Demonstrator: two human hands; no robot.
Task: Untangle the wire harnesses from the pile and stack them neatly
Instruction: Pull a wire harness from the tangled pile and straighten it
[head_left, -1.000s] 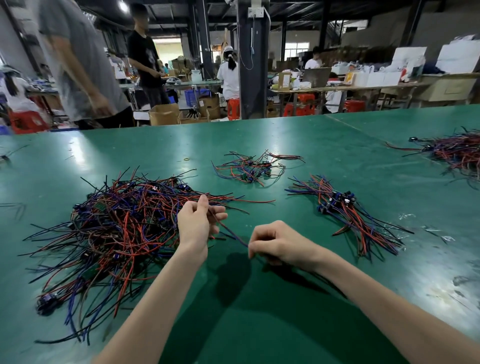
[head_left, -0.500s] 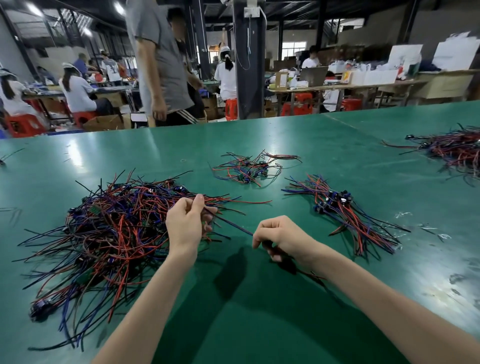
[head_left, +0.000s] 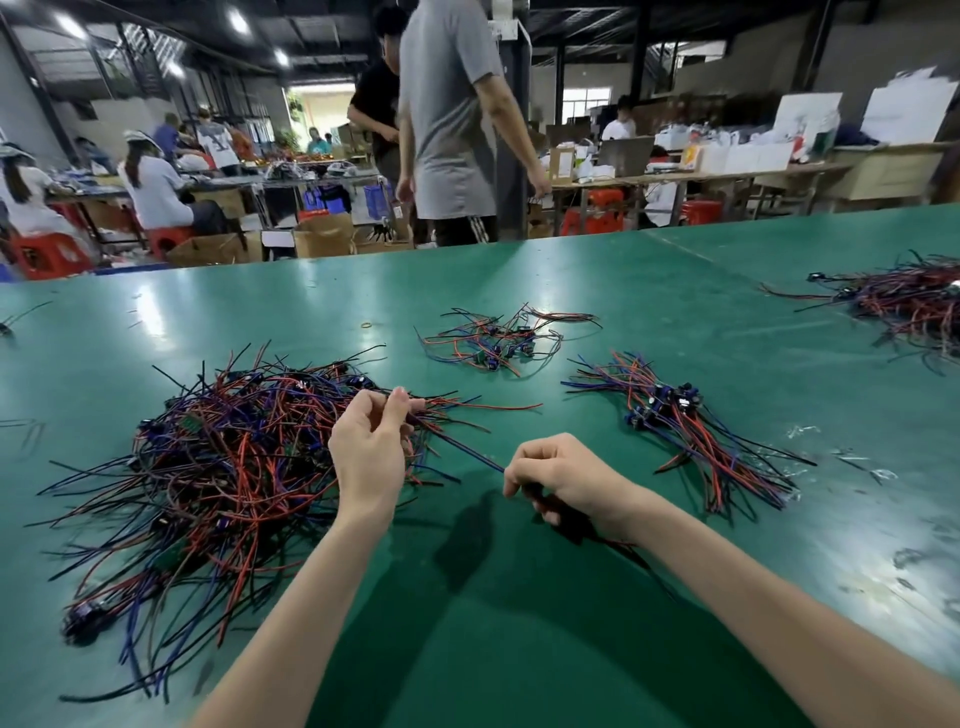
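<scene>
A big tangled pile (head_left: 218, 467) of red, blue and black wire harnesses lies on the left of the green table (head_left: 519, 649). My left hand (head_left: 371, 452) is at the pile's right edge and pinches a dark wire (head_left: 457, 447) between thumb and fingers. That wire runs taut to my right hand (head_left: 561, 480), which grips its other end with curled fingers; more of the harness trails under my right wrist. A neater stack of harnesses (head_left: 680, 421) lies to the right.
A small loose bunch of harnesses (head_left: 498, 340) sits further back in the middle, and another pile (head_left: 904, 301) at the far right edge. A rubber band (head_left: 367, 325) lies on the table. People stand and sit beyond the far edge. Plastic scraps (head_left: 862, 467) litter the right side.
Both hands moved slightly apart, drawing the dark wire taut out of the pile. The person in grey behind the table walked to the right.
</scene>
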